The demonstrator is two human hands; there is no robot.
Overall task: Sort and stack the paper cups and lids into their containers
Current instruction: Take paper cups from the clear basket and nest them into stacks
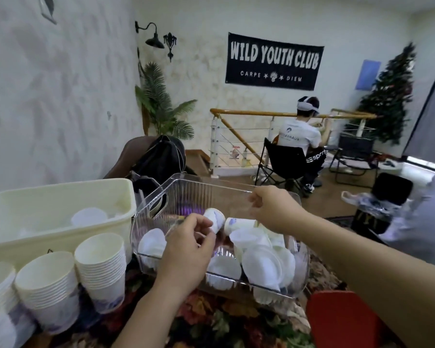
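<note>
Two hands reach into the clear bin (296, 249), which holds loose lids (261, 266) and two paper cups on their sides. The left hand (186, 249) curls its fingers around the nearer cup (214, 219), which sticks out at about one o'clock from its knuckles, long axis tilted up toward twelve. The second cup (239, 225) lies just beside it at three o'clock, directly under the right hand (271, 209), whose fingers are bunched; whether they pinch anything I cannot tell. Stacked cups (99, 267) wait at nine o'clock, so the left hand looks nearer for stacking.

White textured walls (60, 84), black banner (274, 61), Christmas tree (387, 96), wooden railing (249, 113).
</note>
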